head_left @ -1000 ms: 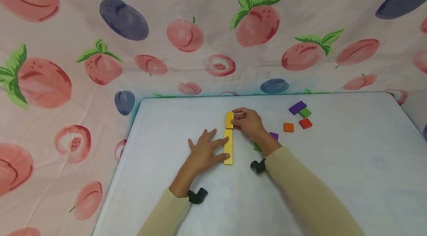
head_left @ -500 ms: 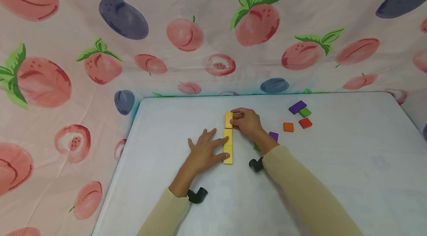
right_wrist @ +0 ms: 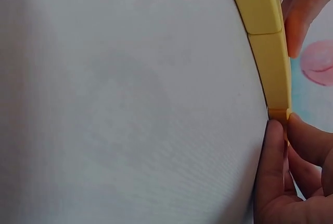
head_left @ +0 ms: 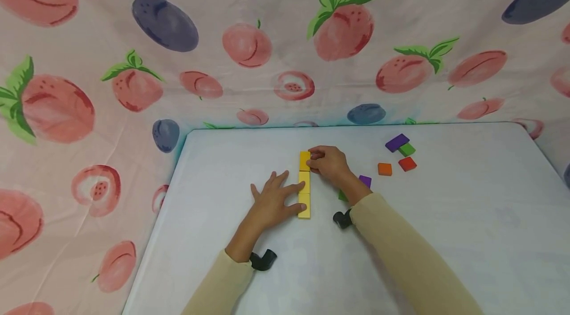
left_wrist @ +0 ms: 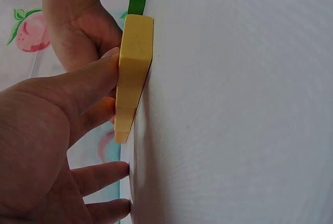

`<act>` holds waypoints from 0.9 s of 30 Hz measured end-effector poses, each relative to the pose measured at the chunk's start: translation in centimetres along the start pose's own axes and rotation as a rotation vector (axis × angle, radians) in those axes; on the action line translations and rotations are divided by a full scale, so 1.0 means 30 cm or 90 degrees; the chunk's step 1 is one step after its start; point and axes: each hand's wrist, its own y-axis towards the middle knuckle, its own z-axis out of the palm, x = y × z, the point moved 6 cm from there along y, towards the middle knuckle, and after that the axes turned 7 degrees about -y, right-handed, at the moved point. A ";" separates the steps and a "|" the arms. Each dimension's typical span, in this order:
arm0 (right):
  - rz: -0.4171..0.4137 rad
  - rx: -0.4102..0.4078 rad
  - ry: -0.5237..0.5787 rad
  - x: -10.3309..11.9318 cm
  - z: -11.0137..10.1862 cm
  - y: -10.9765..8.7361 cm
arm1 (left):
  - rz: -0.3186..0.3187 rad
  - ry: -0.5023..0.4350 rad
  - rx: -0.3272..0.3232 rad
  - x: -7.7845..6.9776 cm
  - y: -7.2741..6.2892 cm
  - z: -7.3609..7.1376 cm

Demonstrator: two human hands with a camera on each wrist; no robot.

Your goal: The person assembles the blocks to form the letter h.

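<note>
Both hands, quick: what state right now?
Left hand: open, touching the two nearer yellow blocks.
Right hand: closed, pinching the farthest yellow block.

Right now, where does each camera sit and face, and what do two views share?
Head: worn there, facing forward and down at the white tabletop; left hand, right hand and sleeves show.
Left wrist: worn there, facing the near end of the yellow blocks; both hands show.
Right wrist: worn there, facing the blocks from their right; both hands partly show.
Wrist views share yellow blocks.

Left grip (head_left: 271, 204) palm down, fingers (head_left: 292, 190) spread; right grip (head_left: 331, 162) farther forward, pinching.
</note>
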 end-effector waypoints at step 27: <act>-0.002 0.015 -0.026 -0.003 0.005 -0.004 | -0.002 0.009 -0.005 -0.003 -0.003 -0.001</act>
